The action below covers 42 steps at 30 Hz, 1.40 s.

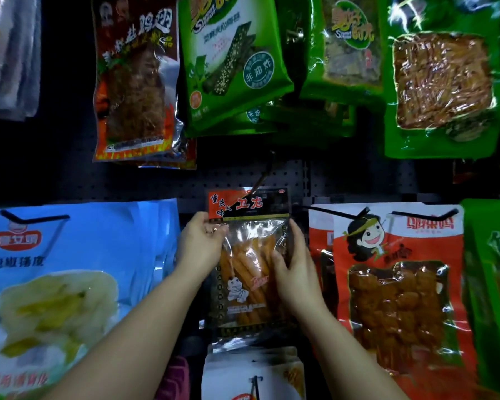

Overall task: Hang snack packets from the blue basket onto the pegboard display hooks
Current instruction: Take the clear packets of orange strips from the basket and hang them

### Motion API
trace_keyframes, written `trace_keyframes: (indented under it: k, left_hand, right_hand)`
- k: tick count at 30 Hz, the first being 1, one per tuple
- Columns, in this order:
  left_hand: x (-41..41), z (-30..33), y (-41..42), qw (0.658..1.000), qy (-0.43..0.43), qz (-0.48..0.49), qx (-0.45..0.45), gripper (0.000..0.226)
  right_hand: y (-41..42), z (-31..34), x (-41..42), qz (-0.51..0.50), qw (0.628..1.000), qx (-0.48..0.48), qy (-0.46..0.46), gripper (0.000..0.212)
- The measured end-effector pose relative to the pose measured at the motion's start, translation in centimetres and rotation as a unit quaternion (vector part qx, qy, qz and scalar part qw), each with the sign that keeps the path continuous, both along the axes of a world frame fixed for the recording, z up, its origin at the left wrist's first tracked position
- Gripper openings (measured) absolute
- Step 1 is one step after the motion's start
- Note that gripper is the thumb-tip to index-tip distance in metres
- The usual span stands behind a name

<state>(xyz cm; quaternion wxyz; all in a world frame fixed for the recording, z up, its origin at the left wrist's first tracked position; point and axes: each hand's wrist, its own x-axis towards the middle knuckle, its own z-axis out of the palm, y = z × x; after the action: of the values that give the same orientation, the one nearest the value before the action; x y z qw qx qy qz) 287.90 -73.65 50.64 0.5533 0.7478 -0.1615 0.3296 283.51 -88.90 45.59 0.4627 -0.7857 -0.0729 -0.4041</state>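
Note:
A clear snack packet (250,272) with a red and black header and orange sticks inside hangs upright in front of the dark pegboard (300,180). A black hook (261,176) passes through the hole in its header. My left hand (201,243) pinches the packet's upper left edge just below the header. My right hand (293,264) grips its right side, thumb on the front. The blue basket is out of view.
Full hooks surround the packet: a blue packet (70,278) at left, a red cartoon packet (393,284) at right, green packets (234,59) and a brown-red packet (136,82) above, white packets (251,373) below. A green packet (494,284) fills the right edge.

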Motion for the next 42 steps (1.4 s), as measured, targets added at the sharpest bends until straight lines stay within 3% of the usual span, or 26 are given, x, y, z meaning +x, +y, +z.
trace_keyframes:
  k: [4, 10, 20, 22, 29, 34, 42]
  left_hand:
    - [0.9, -0.2, -0.4, 1.000, -0.001, 0.021, -0.012, 0.018]
    - [0.5, -3.8, 0.4, 0.999, 0.016, -0.026, -0.041, 0.025]
    - [-3.4, -13.5, 1.7, 0.989, 0.122, -0.051, -0.066, 0.033]
    - [-5.4, -15.6, 2.5, 0.984, 0.148, -0.065, -0.072, 0.033]
    - [-15.7, -23.6, 5.7, 0.958, 0.208, -0.183, -0.073, 0.017]
    - [-22.9, -32.6, 4.0, 0.913, 0.314, -0.259, -0.028, 0.017]
    - [-32.5, -49.3, -2.7, 0.805, 0.490, -0.332, 0.033, 0.026]
  right_hand:
    - [0.2, -0.3, 0.9, -0.011, 1.000, 0.006, -0.006, 0.062]
    - [0.8, -3.2, -0.3, -0.017, 1.000, 0.005, -0.016, 0.063]
    - [2.4, -9.0, -4.6, -0.016, 0.995, 0.039, 0.089, 0.085]
    - [2.6, -10.4, -6.5, -0.020, 0.992, 0.049, 0.113, 0.078]
    - [2.4, -17.5, -18.6, -0.047, 0.986, 0.098, 0.127, 0.012]
    - [1.4, -27.1, -28.9, -0.087, 0.953, 0.170, 0.234, 0.020]
    - [-4.0, -45.3, -40.6, -0.184, 0.849, 0.290, 0.403, 0.021]
